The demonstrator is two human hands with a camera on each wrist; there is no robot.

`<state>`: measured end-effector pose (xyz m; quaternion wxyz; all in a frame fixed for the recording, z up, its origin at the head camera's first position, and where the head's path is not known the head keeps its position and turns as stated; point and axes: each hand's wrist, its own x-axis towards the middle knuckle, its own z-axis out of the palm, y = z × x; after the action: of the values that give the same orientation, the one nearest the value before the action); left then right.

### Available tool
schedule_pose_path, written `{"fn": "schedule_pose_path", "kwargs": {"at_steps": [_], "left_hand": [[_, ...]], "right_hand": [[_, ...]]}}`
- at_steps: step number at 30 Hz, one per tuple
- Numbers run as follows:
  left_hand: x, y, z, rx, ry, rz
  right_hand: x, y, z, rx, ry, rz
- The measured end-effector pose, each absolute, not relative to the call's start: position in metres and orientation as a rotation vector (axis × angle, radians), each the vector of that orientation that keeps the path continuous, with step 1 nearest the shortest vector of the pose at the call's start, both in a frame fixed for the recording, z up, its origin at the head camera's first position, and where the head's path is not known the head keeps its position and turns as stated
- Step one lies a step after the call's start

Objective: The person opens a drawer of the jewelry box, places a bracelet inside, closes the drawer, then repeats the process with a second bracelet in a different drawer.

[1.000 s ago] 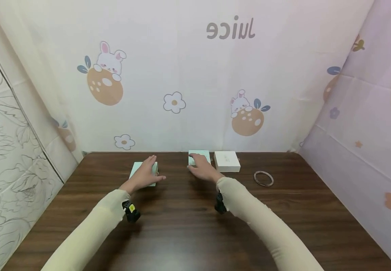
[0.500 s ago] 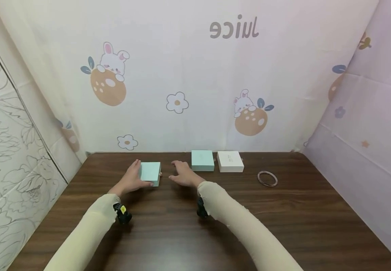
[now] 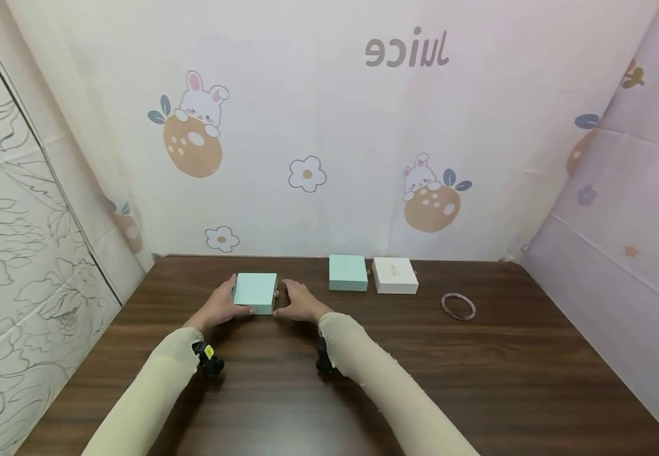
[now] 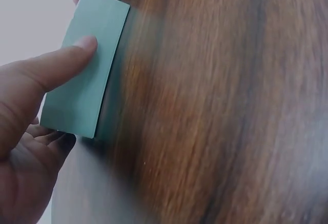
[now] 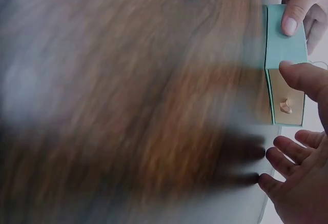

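Brown tabletop (image 3: 535, 373); left of frame centre, the left grip (image 3: 221, 306) holds a mint box (image 3: 256, 290), tab (image 5: 286, 106) facing right, long axis unclear; the right grip (image 3: 303, 304) spreads wide beside it.

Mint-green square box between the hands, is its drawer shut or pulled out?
Shut: in the right wrist view, the tan drawer front sits within the mint-green square box, not jutting out.

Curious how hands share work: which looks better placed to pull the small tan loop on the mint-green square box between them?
Probably the right hand: it is open beside the tan end panel bearing the small tan loop. The left hand grips the mint-green square box from the opposite side.
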<state>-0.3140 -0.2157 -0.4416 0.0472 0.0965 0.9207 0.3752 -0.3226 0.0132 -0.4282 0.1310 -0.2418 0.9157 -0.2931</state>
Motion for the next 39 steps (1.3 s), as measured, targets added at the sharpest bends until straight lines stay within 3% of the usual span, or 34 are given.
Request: {"fn": "schedule_pose_path", "kwargs": {"at_steps": [24,39], "left_hand": [[-0.311,-0.213,-0.444,0.283,2.820,1.262],[-0.305,-0.197,-0.436,0.337,2.868,1.267]], "right_hand": [[-0.324,-0.005,-0.434,-0.719,2.651,-1.026],[-0.324,0.015,-0.427,-0.712,2.631,-1.041]]}}
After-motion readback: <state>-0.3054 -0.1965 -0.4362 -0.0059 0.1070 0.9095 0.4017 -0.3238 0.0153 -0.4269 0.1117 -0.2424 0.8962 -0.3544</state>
